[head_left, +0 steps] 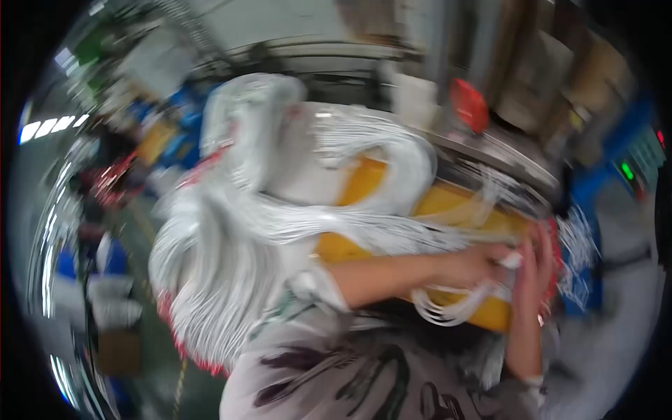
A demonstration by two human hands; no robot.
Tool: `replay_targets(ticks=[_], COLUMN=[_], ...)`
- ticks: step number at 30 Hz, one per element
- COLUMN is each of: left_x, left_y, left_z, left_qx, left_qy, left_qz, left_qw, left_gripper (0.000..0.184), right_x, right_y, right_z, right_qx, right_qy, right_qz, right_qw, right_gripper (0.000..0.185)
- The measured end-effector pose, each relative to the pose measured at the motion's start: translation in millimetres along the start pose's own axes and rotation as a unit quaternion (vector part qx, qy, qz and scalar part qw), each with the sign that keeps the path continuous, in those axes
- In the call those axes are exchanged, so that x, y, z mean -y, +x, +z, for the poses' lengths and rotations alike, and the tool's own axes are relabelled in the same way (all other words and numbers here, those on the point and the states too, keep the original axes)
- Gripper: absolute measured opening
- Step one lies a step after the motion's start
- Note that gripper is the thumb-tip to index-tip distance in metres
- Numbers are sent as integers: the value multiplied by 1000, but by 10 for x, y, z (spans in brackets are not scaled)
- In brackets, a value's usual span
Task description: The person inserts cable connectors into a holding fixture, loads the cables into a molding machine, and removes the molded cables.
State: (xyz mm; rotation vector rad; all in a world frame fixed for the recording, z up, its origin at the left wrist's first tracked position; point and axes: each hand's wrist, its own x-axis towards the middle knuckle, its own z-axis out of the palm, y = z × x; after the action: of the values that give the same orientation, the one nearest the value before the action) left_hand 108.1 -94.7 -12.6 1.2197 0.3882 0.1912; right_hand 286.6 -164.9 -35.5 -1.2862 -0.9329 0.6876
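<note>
Both hands are close together at the right end of a yellow surface, smeared by motion. My left hand is closed on white wires, which hang in a short loop below it. Just to its right, my right hand has its fingers raised and bent in toward a small white piece between the hands. Exactly what the right fingers grip cannot be made out. Long white wires run across the yellow surface toward the hands. Red wire ends show beside my right hand.
Thick bundles of white wires with red ends hang over the left side. Another coil is piled behind. A red object stands by a metal ledge at the back. On the right is a blue machine with a green light.
</note>
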Motion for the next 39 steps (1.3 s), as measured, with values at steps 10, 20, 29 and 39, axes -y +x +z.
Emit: replay_targets(ticks=[10,20,29,39], left_x=[175,-7,93,145], left_y=[339,256,268,322], left_z=[-717,-466,-259,-281], left_qx=[-167,-226,-206,-196], left_qy=[-191,-148,-68,-64], left_qz=[55,117,138,95], left_qw=[966,956,966,974], left_gripper=[14,14,14,14], right_x=[-191,564,246,51], right_y=[1274,733,547,409], right_z=[162,-357,73,101], right_qx=[143,291,130,115], right_qy=[-548,-319,-109,-50], right_qz=[-278,320,92,50], right_qw=[776,843,981,991], right_gripper=[32,36,43,47])
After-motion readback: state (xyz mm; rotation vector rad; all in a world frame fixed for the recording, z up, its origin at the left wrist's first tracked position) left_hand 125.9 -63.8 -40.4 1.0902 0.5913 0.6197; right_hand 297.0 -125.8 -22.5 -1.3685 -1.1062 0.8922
